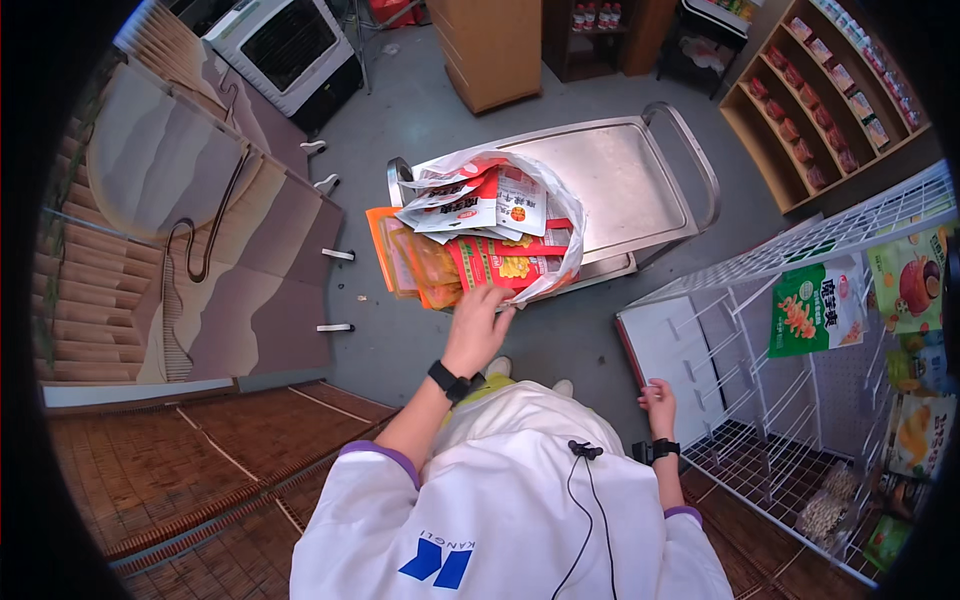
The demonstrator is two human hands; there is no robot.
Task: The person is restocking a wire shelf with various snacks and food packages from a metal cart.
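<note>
My left hand [478, 326] is at the near rim of a white plastic bag [574, 217], its fingertips over the lower edge of red-and-yellow snack packets [506, 264]. The thumb stands apart from the fingers, and I see no firm grip. The bag lies wide open on its side on a stainless steel trolley [626, 172]. White, red and black snack packets [457, 211] are stacked inside. Orange-edged translucent packages [424, 266] stick out on the left. Lower right, my right hand [658, 401] hangs with loosely bent fingers and holds nothing, beside a white wire display rack [750, 367].
A green-and-white snack packet [817, 307] hangs on the rack among other packets. Wooden shelves [795, 112] with goods stand at the upper right. Left are a folding screen [247, 300] with white feet and an air cooler [281, 49]. A cardboard-brown cabinet [491, 52] stands beyond the trolley.
</note>
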